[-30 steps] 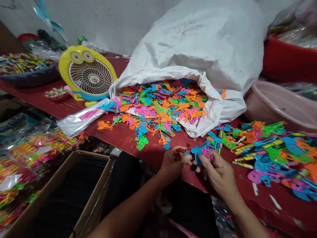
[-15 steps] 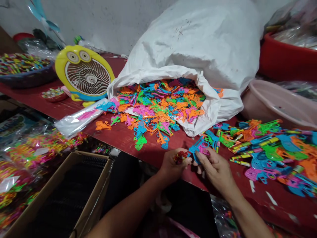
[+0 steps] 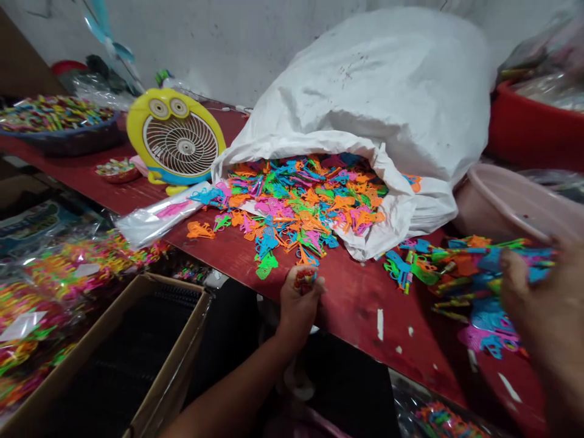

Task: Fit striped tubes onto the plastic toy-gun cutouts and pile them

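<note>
My left hand is closed around several small red-and-yellow pieces at the table's front edge, most of them covered by the fingers. My right hand, blurred by motion, is over the right-hand pile of plastic toy pieces, some with yellow tubes attached. Its thumb shows near a blue piece, but its fingers are partly hidden, so any grip is unclear. In the middle, loose bright plastic pieces with mesh ends spill from the mouth of a large white sack.
A yellow fan stands left of the sack, near a clear plastic bag. A blue basin of small parts is behind it. Pink and red basins stand right. Below left sits a cardboard box.
My right hand has left my left hand and swung right over the pile. The blue and pink pieces it held are gone from beside my left hand, which shifted slightly left.
</note>
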Demonstrator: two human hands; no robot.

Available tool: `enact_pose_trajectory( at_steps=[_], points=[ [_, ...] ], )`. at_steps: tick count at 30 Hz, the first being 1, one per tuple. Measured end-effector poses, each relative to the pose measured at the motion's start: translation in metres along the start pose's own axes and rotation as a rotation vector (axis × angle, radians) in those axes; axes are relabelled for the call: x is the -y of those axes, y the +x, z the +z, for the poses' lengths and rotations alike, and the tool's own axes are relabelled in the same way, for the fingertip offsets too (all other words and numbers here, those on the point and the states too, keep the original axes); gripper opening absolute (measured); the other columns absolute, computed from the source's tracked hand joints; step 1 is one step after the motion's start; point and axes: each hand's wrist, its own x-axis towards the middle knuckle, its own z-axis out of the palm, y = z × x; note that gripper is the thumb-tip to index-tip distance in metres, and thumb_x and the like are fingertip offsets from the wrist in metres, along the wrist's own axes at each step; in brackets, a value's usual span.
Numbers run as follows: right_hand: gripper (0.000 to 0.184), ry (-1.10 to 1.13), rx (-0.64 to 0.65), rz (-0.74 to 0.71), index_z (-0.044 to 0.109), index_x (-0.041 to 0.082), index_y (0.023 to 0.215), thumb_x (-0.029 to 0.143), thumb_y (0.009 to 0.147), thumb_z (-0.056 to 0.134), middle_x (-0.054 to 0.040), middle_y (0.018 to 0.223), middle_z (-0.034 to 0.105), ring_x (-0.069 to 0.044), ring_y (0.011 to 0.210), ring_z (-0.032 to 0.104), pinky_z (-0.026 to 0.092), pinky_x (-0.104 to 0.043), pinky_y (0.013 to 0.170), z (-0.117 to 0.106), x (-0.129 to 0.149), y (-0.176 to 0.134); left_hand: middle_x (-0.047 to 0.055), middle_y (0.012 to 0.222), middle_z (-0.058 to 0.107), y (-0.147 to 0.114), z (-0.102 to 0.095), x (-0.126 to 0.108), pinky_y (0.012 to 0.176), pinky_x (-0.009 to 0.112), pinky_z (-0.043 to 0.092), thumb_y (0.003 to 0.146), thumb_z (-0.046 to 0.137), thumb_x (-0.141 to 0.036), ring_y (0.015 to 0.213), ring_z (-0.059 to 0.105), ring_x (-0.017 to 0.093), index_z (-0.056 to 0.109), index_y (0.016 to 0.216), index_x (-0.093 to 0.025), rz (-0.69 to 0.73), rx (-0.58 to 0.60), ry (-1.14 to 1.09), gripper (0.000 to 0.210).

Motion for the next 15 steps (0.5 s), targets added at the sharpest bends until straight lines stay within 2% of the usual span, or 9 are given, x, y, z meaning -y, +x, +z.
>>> enact_pose_trajectory(
  at_steps=[1, 2, 4, 6, 8, 11, 15],
  points=[
    [0.054, 0.090, 0.054, -0.060, 0.066, 0.015, 0.113, 0.059, 0.087, 0.049, -0.0267, 0.103, 0.065, -0.036, 0.109, 0.058, 0.045, -0.050, 0.079, 0.005, 0.020, -0.008, -0.004, 0.065, 0.058, 0.000, 0.001, 0.000, 0.049, 0.017, 0.037, 0.078, 0.074, -0.036, 0.050, 0.047, 0.006, 0.057, 0.096, -0.017, 0.000, 0.004, -0.013, 0.031],
    [0.045, 0.239, 0.199, -0.132, 0.065, 0.018, 0.111, 0.053, 0.091, 0.046, -0.0210, 0.101, 0.067, -0.031, 0.101, 0.061, 0.046, -0.046, 0.080, 0.012, 0.045, -0.020, -0.004, 0.065, 0.057, 0.001, 0.002, 0.000, 0.049, 0.017, 0.037, 0.078, 0.074, -0.035, 0.050, 0.047, 0.006, 0.056, 0.091, -0.016, 0.002, 0.009, -0.019, 0.029],
    [0.032, 0.529, 0.487, -0.143, 0.065, 0.020, 0.103, 0.044, 0.095, 0.045, -0.0118, 0.099, 0.069, -0.023, 0.091, 0.064, 0.048, -0.036, 0.078, 0.028, 0.099, -0.044, -0.004, 0.062, 0.055, 0.001, 0.004, 0.000, 0.049, 0.018, 0.037, 0.077, 0.074, -0.035, 0.050, 0.047, 0.006, 0.055, 0.081, -0.016, 0.010, 0.015, -0.012, 0.028],
    [0.029, 0.531, 0.681, -0.167, 0.065, 0.020, 0.099, 0.042, 0.095, 0.047, -0.0073, 0.094, 0.068, -0.020, 0.085, 0.063, 0.045, -0.031, 0.073, 0.047, 0.146, -0.063, -0.004, 0.059, 0.052, 0.002, 0.005, -0.001, 0.049, 0.017, 0.036, 0.075, 0.075, -0.035, 0.051, 0.045, 0.006, 0.054, 0.074, -0.015, 0.020, 0.004, 0.002, 0.030],
    [0.026, 0.407, 0.785, -0.205, 0.063, 0.019, 0.097, 0.040, 0.092, 0.050, -0.0074, 0.093, 0.067, -0.020, 0.081, 0.061, 0.039, -0.029, 0.065, 0.064, 0.176, -0.071, -0.005, 0.056, 0.050, 0.003, 0.005, -0.003, 0.049, 0.017, 0.035, 0.073, 0.076, -0.035, 0.050, 0.042, 0.005, 0.054, 0.072, -0.015, 0.026, -0.012, 0.001, 0.030],
    [0.017, 0.301, 0.812, -0.198, 0.061, 0.017, 0.093, 0.030, 0.090, 0.050, -0.0083, 0.088, 0.065, -0.020, 0.075, 0.057, 0.031, -0.028, 0.059, 0.078, 0.184, -0.072, -0.005, 0.056, 0.052, 0.003, 0.003, -0.006, 0.050, 0.018, 0.036, 0.072, 0.076, -0.038, 0.050, 0.043, 0.006, 0.058, 0.076, -0.014, 0.007, -0.020, -0.018, 0.030],
    [0.013, 0.416, 0.786, -0.151, 0.058, 0.018, 0.085, 0.028, 0.089, 0.051, -0.0043, 0.077, 0.062, -0.018, 0.070, 0.055, 0.032, -0.027, 0.061, 0.071, 0.155, -0.078, -0.002, 0.059, 0.057, 0.005, 0.002, -0.007, 0.054, 0.019, 0.039, 0.071, 0.077, -0.039, 0.051, 0.048, 0.007, 0.063, 0.088, -0.011, -0.028, -0.031, -0.054, 0.036]
  ],
)
